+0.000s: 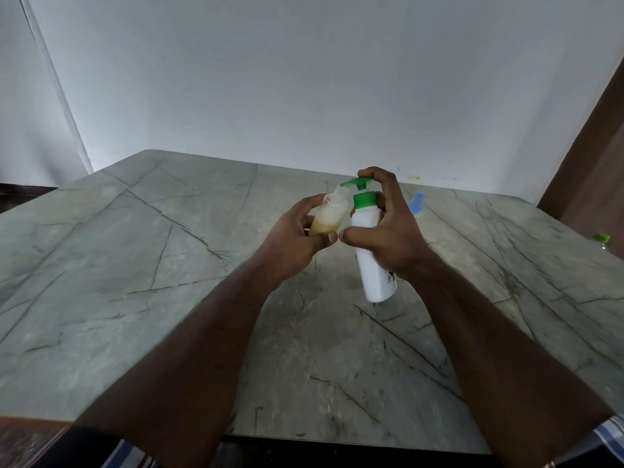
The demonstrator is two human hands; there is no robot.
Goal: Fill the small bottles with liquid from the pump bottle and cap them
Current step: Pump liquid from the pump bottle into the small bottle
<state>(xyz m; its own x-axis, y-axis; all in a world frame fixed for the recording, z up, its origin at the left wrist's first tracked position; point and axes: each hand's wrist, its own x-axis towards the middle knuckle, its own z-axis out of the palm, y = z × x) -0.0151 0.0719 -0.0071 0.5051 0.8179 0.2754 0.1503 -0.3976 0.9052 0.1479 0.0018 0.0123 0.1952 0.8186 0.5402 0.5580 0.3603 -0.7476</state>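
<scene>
Both of my hands are raised above the grey marble table (141, 265), working close together. My left hand (297, 238) grips a small clear bottle (329, 214), fingers and thumb curled round its lower half; it is tilted, uncapped, with its open neck leaning up toward the right. Yellowish liquid fills the bottom part of it, with pale foam above. My right hand (388, 231) is wrapped round the white pump bottle (371, 251), thumb across its front and fingers behind, while one finger curls over the top of the green pump head (358, 183). That bottle also leans, its base swung toward me and clear of the table. The pump's spout points left and meets the mouth of the small bottle. My two thumbs are almost touching. Farther back on the table, just past my right hand, lies a blue object (417, 202), too blurred to tell. Near the right edge sits something small with a green top (601, 238)
</scene>
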